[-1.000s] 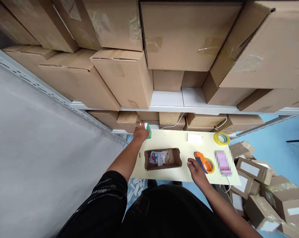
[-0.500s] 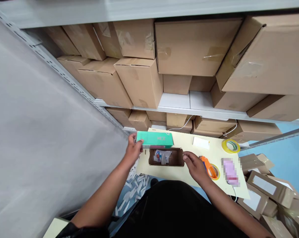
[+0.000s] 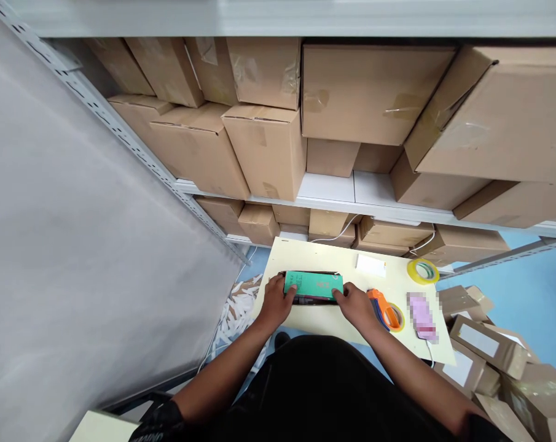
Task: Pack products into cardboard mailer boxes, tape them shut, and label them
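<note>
A long green box (image 3: 313, 283) lies in the mouth of a small brown cardboard box (image 3: 315, 302) on the cream tabletop (image 3: 287, 253). It covers most of the opening, and whatever lies underneath is hidden. My left hand (image 3: 276, 301) grips the left end of the green box, thumb on its top. At the other end my right hand (image 3: 355, 302) presses its thumb on the green box's right corner, fingers around the outside. An orange tape dispenser (image 3: 384, 309) sits just right of my right hand.
A yellow tape roll (image 3: 423, 271), a white box (image 3: 370, 265) and a blurred pink item (image 3: 421, 314) lie on the table. Shelves of cardboard boxes (image 3: 263, 147) stand behind. More cartons (image 3: 485, 344) pile up at the right, and paper strips (image 3: 234, 316) litter the floor at left.
The green box has moved right and down from beside the cardboard box into its opening. My right hand has come from the cardboard box's edge onto the green box.
</note>
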`<state>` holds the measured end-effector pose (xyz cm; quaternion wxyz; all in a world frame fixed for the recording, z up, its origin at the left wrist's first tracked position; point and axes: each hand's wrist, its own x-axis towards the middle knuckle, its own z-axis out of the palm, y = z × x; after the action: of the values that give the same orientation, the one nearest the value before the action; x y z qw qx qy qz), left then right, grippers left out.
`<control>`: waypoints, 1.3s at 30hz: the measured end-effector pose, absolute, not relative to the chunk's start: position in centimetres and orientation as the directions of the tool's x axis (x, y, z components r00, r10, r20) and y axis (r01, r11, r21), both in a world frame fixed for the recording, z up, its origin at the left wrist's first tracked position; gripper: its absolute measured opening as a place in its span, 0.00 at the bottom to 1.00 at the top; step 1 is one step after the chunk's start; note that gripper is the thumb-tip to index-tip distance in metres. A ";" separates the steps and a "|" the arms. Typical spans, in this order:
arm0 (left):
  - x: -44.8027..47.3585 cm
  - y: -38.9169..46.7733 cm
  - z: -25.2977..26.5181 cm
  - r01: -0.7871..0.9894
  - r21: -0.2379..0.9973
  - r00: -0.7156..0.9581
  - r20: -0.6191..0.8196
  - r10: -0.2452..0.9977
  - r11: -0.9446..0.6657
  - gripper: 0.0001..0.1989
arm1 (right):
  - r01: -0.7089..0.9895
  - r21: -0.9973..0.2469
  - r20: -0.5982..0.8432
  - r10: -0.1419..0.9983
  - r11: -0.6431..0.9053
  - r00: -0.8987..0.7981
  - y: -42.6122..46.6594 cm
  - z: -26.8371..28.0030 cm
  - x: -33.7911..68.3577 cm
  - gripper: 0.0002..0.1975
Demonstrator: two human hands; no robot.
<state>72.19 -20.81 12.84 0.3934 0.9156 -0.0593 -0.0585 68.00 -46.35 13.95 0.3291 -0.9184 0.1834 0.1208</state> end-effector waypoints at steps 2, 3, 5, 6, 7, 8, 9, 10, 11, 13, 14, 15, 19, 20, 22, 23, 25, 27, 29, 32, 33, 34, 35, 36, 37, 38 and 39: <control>72.4 -20.3 12.3 -0.113 0.638 0.981 -0.049 -0.187 -0.762 0.13 | -0.398 -0.498 -0.351 -0.241 -0.770 0.905 -46.3 14.1 68.4 0.16; 72.6 -20.0 12.1 -0.135 0.604 0.976 -0.057 -0.211 -0.786 0.13 | -0.389 -0.469 -0.360 -0.231 -0.793 0.904 -46.2 14.1 68.6 0.15; 72.9 -19.6 11.8 -0.168 0.543 0.964 -0.084 -0.252 -0.823 0.14 | -0.370 -0.415 -0.379 -0.211 -0.831 0.901 -45.9 13.8 68.9 0.16; 73.1 -19.5 11.7 -0.177 0.510 0.960 -0.099 -0.262 -0.842 0.14 | -0.360 -0.389 -0.388 -0.204 -0.848 0.899 -45.7 13.5 69.0 0.16; 73.3 -19.5 11.7 -0.183 0.475 0.956 -0.117 -0.268 -0.861 0.13 | -0.351 -0.364 -0.393 -0.199 -0.863 0.898 -45.5 13.2 69.2 0.17; 73.4 -19.5 11.6 -0.188 0.438 0.952 -0.140 -0.273 -0.879 0.12 | -0.342 -0.339 -0.392 -0.199 -0.876 0.898 -45.3 12.9 69.3 0.17; 73.6 -19.6 11.6 -0.190 0.403 0.946 -0.169 -0.277 -0.895 0.12 | -0.334 -0.314 -0.387 -0.201 -0.889 0.900 -45.1 12.6 69.5 0.18; 73.7 -19.8 11.5 -0.193 0.369 0.938 -0.202 -0.281 -0.909 0.12 | -0.325 -0.292 -0.380 -0.202 -0.899 0.903 -44.9 12.3 69.6 0.18; 73.8 -20.0 11.5 -0.197 0.340 0.931 -0.230 -0.285 -0.920 0.12 | -0.316 -0.273 -0.374 -0.203 -0.908 0.905 -44.7 12.0 69.8 0.18; 73.9 -20.3 11.4 -0.220 0.307 0.917 -0.259 -0.304 -0.926 0.11 | -0.295 -0.249 -0.359 -0.195 -0.922 0.913 -44.6 11.7 70.1 0.16; 74.0 -20.4 11.4 -0.236 0.311 0.913 -0.253 -0.320 -0.921 0.11 | -0.282 -0.246 -0.349 -0.186 -0.927 0.919 -44.7 11.6 70.2 0.15; 74.0 -20.4 11.4 -0.250 0.327 0.913 -0.234 -0.334 -0.911 0.10 | -0.270 -0.253 -0.334 -0.178 -0.929 0.926 -44.8 11.5 70.2 0.14; 73.5 -19.7 10.8 -0.199 0.452 0.963 -0.072 -0.258 -0.870 0.17 | -0.310 -0.361 -0.194 -0.254 -0.879 0.948 -46.4 11.2 69.2 0.13; 73.3 -19.4 10.4 -0.163 0.485 0.978 -0.036 -0.206 -0.859 0.22 | -0.349 -0.405 -0.169 -0.306 -0.845 0.937 -46.9 10.9 68.8 0.14; 72.8 -18.8 9.3 -0.065 0.568 0.991 -0.059 -0.119 -0.821 0.29 | -0.442 -0.512 -0.223 -0.383 -0.736 0.896 -47.7 10.1 67.9 0.18; 72.7 -18.5 8.7 0.003 0.616 0.986 -0.132 -0.100 -0.788 0.28 | -0.488 -0.572 -0.300 -0.386 -0.660 0.873 -48.0 9.6 67.6 0.19; 72.5 -18.2 7.4 0.157 0.689 0.942 -0.320 -0.103 -0.708 0.20 | -0.562 -0.679 -0.465 -0.315 -0.472 0.827 -48.1 8.3 67.1 0.20; 72.4 -18.0 6.3 0.287 0.710 0.891 -0.444 -0.092 -0.643 0.10 | -0.583 -0.752 -0.523 -0.260 -0.307 0.812 -47.9 7.0 66.8 0.22; 72.4 -17.8 5.7 0.351 0.711 0.881 -0.471 -0.043 -0.609 0.09 | -0.545 -0.808 -0.477 -0.295 -0.223 0.828 -47.7 5.8 66.8 0.24; 72.2 -17.5 5.2 0.372 0.723 0.885 -0.465 -0.012 -0.582 0.13 | -0.503 -0.843 -0.426 -0.336 -0.188 0.840 -47.9 4.8 67.2 0.24; 72.1 -17.4 5.1 0.377 0.736 0.886 -0.464 -0.014 -0.562 0.14 | -0.520 -0.836 -0.452 -0.316 -0.177 0.834 -48.2 4.7 67.5 0.23; 72.0 -17.3 5.1 0.389 0.750 0.884 -0.468 -0.014 -0.535 0.15 | -0.547 -0.820 -0.491 -0.282 -0.169 0.824 -48.5 4.7 67.9 0.23; 71.9 -17.3 5.0 0.406 0.764 0.879 -0.476 -0.014 -0.501 0.15 | -0.573 -0.802 -0.533 -0.233 -0.168 0.813 -49.0 4.8 68.3 0.24; 71.8 -17.3 5.0 0.426 0.775 0.873 -0.487 -0.011 -0.466 0.15 | -0.594 -0.785 -0.569 -0.175 -0.175 0.804 -49.5 4.9 68.7 0.25; 71.6 -17.5 5.1 0.448 0.782 0.867 -0.498 -0.003 -0.434 0.14 | -0.602 -0.777 -0.592 -0.112 -0.183 0.798 -50.0 5.0 69.2 0.26; 71.3 -17.7 5.2 0.471 0.789 0.859 -0.512 0.002 -0.395 0.12 | -0.598 -0.779 -0.601 -0.051 -0.186 0.798 -50.6 5.0 69.6 0.27; 70.9 -18.0 5.4 0.493 0.800 0.852 -0.524 0.001 -0.343 0.10 | -0.584 -0.791 -0.594 0.000 -0.180 0.804 -51.1 4.9 70.0 0.27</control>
<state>70.86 -18.02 5.37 0.5515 0.7884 0.1566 -0.2228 70.03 -51.09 4.92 0.6082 -0.7296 0.2002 0.2404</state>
